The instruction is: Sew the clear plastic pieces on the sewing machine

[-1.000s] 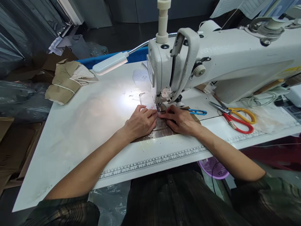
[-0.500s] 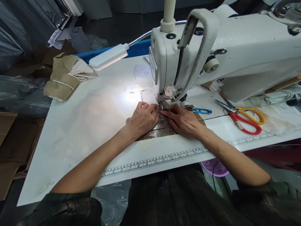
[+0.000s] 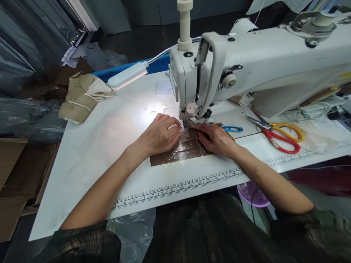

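Observation:
Beside the presser foot (image 3: 187,123) of a white sewing machine (image 3: 189,82), my left hand (image 3: 161,133) is closed with bent fingers on a small piece of sheer whitish fabric (image 3: 179,134); its edges are hard to make out. My right hand (image 3: 216,138) lies on the other side, index finger stretched to the foot and thumb apart below it. Under both hands is a brown sheet covered with shiny tape (image 3: 182,151). A pale fabric rose (image 3: 191,108) hangs on the machine head. Blue thread snips (image 3: 231,129) lie just past my right hand.
Scissors with red and yellow handles (image 3: 282,137) lie to the right. A printed ruler (image 3: 175,191) runs along the front edge of the white table (image 3: 90,175). A lamp (image 3: 128,75) shines from the back left, near a paper-wrapped bundle (image 3: 78,102). A purple basket (image 3: 253,195) sits below.
My left hand has moved slightly left and away from the presser foot, uncovering more of the taped sheet. My right hand stays by the foot. The camera view has shifted a little.

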The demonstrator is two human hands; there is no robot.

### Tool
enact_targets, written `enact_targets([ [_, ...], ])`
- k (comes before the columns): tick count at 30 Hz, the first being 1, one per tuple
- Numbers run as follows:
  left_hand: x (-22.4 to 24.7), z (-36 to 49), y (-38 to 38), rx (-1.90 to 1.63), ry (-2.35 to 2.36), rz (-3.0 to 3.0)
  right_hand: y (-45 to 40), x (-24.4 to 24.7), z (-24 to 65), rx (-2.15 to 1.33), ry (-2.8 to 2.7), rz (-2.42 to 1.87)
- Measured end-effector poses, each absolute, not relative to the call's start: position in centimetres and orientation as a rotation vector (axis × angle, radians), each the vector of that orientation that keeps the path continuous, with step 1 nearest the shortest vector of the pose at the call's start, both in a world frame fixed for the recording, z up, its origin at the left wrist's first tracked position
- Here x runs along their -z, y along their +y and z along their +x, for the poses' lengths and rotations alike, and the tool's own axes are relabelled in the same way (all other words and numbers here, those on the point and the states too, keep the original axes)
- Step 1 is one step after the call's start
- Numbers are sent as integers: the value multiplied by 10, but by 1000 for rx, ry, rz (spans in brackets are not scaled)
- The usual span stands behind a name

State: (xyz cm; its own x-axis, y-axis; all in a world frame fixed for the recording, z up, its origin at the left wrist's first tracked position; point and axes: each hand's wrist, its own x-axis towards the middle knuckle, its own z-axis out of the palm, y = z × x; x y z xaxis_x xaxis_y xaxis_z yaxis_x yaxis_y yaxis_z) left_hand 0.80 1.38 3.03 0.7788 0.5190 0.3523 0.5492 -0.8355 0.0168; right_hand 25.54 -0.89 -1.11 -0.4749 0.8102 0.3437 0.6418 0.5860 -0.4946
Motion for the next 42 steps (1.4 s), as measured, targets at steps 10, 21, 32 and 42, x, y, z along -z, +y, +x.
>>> enact_targets([
  [10, -3, 12, 16, 860, -924, -2942, -10, 8, 254, -412, -2282, -1150],
  [21, 0, 20, 15, 1001, -1074, -2881, -6, 4, 239, -254, -2574, -1100],
  [32, 3, 9, 15, 857, -842, -2969, -12, 9, 249, -363, -2433, -922],
  [42, 5, 12, 14, 922, -818, -2796, -12, 9, 249, -405, -2406, -940],
])
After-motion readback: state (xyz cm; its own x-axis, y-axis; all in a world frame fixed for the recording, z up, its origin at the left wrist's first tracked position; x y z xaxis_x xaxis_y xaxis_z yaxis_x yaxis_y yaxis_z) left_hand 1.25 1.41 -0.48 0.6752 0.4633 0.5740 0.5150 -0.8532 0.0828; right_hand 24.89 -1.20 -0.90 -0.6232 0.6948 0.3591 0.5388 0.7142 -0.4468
